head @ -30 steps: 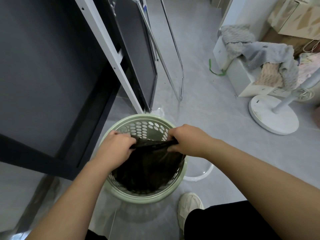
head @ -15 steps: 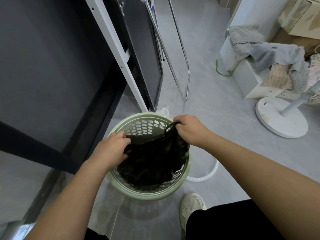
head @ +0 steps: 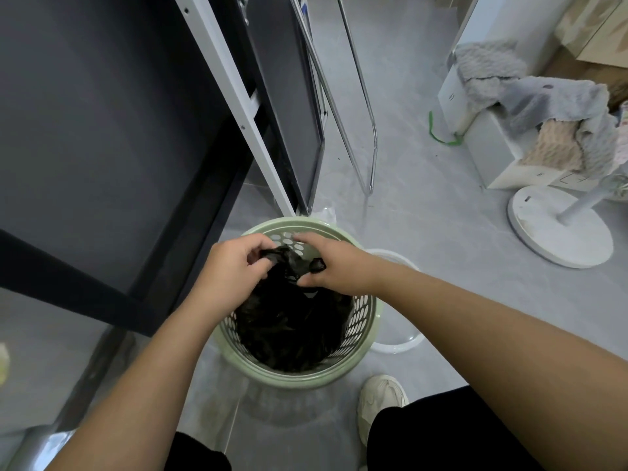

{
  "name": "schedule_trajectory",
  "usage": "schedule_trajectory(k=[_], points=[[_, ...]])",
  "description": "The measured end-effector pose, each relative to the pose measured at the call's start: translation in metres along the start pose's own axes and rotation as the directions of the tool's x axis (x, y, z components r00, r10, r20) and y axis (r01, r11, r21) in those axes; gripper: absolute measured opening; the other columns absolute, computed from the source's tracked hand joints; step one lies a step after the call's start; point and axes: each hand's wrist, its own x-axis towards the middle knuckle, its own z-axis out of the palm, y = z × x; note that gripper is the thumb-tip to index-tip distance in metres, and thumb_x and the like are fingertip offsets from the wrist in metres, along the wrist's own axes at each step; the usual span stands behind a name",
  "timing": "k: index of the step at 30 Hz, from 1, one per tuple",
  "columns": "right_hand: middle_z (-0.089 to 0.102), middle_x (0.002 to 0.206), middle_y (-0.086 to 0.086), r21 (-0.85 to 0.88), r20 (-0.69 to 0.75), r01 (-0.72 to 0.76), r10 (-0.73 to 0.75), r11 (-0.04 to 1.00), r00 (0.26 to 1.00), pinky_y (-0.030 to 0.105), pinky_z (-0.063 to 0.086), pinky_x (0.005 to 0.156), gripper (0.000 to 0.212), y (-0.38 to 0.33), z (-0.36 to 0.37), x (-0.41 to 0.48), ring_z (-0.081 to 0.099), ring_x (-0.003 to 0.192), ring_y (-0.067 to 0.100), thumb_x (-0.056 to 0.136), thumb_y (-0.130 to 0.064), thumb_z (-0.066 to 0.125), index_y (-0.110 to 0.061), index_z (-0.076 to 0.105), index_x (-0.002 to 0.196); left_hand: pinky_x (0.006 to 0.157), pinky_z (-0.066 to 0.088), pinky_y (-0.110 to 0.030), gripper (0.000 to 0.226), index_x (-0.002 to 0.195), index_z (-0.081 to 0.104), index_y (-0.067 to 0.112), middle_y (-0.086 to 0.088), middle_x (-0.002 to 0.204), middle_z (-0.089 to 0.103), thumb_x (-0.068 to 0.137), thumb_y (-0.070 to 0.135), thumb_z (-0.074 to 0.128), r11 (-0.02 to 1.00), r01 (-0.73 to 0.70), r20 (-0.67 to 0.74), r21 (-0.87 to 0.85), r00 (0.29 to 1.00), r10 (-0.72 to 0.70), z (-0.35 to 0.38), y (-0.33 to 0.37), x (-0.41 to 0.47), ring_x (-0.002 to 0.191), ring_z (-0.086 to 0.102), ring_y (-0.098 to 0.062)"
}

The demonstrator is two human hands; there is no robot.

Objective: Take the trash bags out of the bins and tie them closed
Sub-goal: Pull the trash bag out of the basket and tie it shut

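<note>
1. Trash bag (head: 292,328): black. Its body sits inside the green perforated bin (head: 361,321), lower centre of frame. Only the gathered top reaches rim level.
2. Left hand (head: 234,266): fingers curled, pinching one flap of the bag mouth, centre of frame.
3. Right hand (head: 331,268): thumb and fingers pinch the other flap. It is just beside the left hand, and the two flaps are drawn close together.
4. Judgement: the hands meet over the bin so the flaps can be crossed for a knot. The bin carries the bag's weight, which leaves both hands free for tying.
5. Judgement: no knot is formed yet and the bag is not lifted out.
6. Surroundings: the bin stands on grey floor, close to the dark desk (head: 102,130) at the left. A shoe (head: 382,399) is at lower right and a white fan base (head: 560,226) at the right edge.
</note>
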Motion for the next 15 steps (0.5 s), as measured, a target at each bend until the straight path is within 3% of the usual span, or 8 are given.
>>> schedule_trajectory(k=[1, 3, 6, 9, 11, 12, 14, 15], points=[[0.044, 0.146, -0.001, -0.003, 0.025, 0.029, -0.029, 1.000, 0.999, 0.030, 0.035, 0.107, 0.078, -0.005, 0.005, 0.004, 0.043, 0.130, 0.018, 0.083, -0.029, 0.071, -0.029, 0.026, 0.147, 0.059, 0.045, -0.015, 0.023, 0.080, 0.067, 0.029, 0.000, 0.066, 0.066, 0.081, 0.005, 0.066, 0.999, -0.003, -0.003, -0.043, 1.000, 0.003, -0.001, 0.002, -0.001, 0.052, 0.056, -0.001], [0.051, 0.140, -0.001, 0.020, 0.053, 0.057, -0.058, 0.998, 0.997, 0.032, 0.036, 0.107, 0.070, -0.012, 0.016, 0.013, 0.047, 0.126, 0.017, 0.083, -0.027, 0.071, -0.027, 0.035, 0.143, 0.063, 0.048, -0.021, 0.020, 0.082, 0.071, 0.025, 0.000, 0.070, 0.069, 0.082, 0.006, 0.067, 0.995, -0.012, 0.003, -0.094, 1.000, 0.013, -0.005, 0.005, -0.002, 0.060, 0.061, -0.007], [0.064, 0.111, 0.002, 0.041, 0.047, 0.018, -0.020, 0.999, 0.999, 0.029, 0.042, 0.090, 0.032, -0.021, 0.022, 0.022, 0.057, 0.105, 0.019, 0.089, -0.023, 0.063, -0.015, 0.059, 0.120, 0.067, 0.051, -0.022, 0.020, 0.083, 0.073, 0.024, 0.004, 0.078, 0.072, 0.083, 0.006, 0.066, 0.991, 0.008, 0.002, -0.132, 1.000, -0.008, -0.010, 0.002, -0.002, 0.071, 0.064, -0.009], [0.063, 0.098, 0.007, 0.046, 0.005, -0.043, 0.043, 0.998, 0.999, 0.025, 0.036, 0.077, 0.021, -0.025, 0.023, 0.027, 0.053, 0.091, 0.019, 0.094, -0.020, 0.055, -0.008, 0.066, 0.107, 0.065, 0.046, -0.019, 0.015, 0.087, 0.072, 0.024, 0.003, 0.081, 0.071, 0.083, 0.010, 0.067, 0.982, 0.102, 0.008, -0.159, 0.995, -0.102, -0.014, -0.013, -0.002, 0.068, 0.061, -0.005], [0.065, 0.108, 0.009, 0.062, -0.017, -0.077, 0.078, 0.995, 0.997, 0.023, 0.035, 0.077, 0.023, -0.025, 0.022, 0.027, 0.054, 0.094, 0.020, 0.096, -0.020, 0.051, -0.008, 0.065, 0.110, 0.071, 0.045, -0.021, 0.012, 0.093, 0.069, 0.024, 0.003, 0.091, 0.068, 0.082, 0.019, 0.071, 0.985, 0.161, -0.027, -0.058, 0.986, -0.163, -0.017, -0.027, 0.001, 0.078, 0.061, -0.010], [0.064, 0.109, 0.008, 0.066, -0.027, -0.093, 0.095, 0.993, 0.995, 0.023, 0.035, 0.077, 0.024, -0.024, 0.021, 0.027, 0.055, 0.097, 0.022, 0.097, -0.021, 0.049, -0.009, 0.065, 0.111, 0.075, 0.046, -0.025, 0.020, 0.100, 0.066, 0.024, 0.002, 0.100, 0.065, 0.081, 0.027, 0.071, 0.975, 0.209, -0.042, 0.073, 0.978, -0.206, -0.019, -0.033, 0.004, 0.087, 0.061, -0.014], [0.061, 0.104, 0.003, 0.072, -0.052, -0.118, 0.121, 0.990, 0.991, 0.023, 0.034, 0.076, 0.026, -0.026, 0.019, 0.025, 0.054, 0.096, 0.019, 0.099, -0.024, 0.046, -0.012, 0.063, 0.114, 0.080, 0.047, -0.032, 0.040, 0.117, 0.059, 0.018, -0.004, 0.116, 0.058, 0.083, 0.038, 0.067, 0.885, 0.335, -0.012, 0.322, 0.937, -0.350, -0.023, -0.044, 0.007, 0.097, 0.058, -0.021], [0.060, 0.101, 0.002, 0.092, -0.065, -0.115, 0.121, 0.989, 0.990, 0.025, 0.035, 0.075, 0.025, -0.027, 0.017, 0.024, 0.053, 0.094, 0.019, 0.099, -0.025, 0.045, -0.012, 0.063, 0.112, 0.078, 0.049, -0.034, 0.041, 0.119, 0.057, 0.015, -0.007, 0.116, 0.059, 0.086, 0.038, 0.064, 0.845, 0.403, 0.026, 0.352, 0.898, -0.439, -0.024, -0.047, 0.007, 0.095, 0.059, -0.023]])
